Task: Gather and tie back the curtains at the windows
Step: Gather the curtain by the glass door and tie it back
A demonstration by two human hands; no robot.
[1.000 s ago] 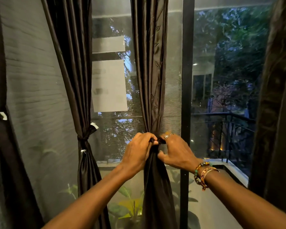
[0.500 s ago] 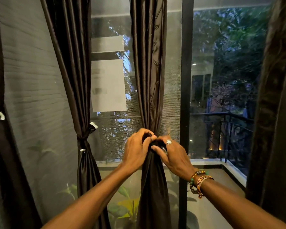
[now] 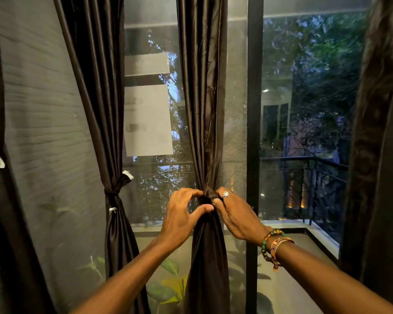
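**As the Knot Tightens, Your Left Grip Is Loosening**

While your right hand [image 3: 236, 218] is pinching the dark fabric tie [image 3: 208, 196] at the cinch of the gathered dark brown satin curtain [image 3: 202, 98] in the middle of the frame, your left hand [image 3: 179, 220] is easing off. A second ago it was fisted round the bundle. Now its fingers are arching open, with only the fingertips and thumb nipping the tie from the left. That is suggesting the knot is holding and you are tidying it, not gathering. The curtain is hanging cinched just left of the black window post [image 3: 254, 109]. Further left, another dark curtain [image 3: 100, 98] is sitting tied, while at the right edge a dark curtain [image 3: 377, 155] is showing no tie and is probably waiting for you next.
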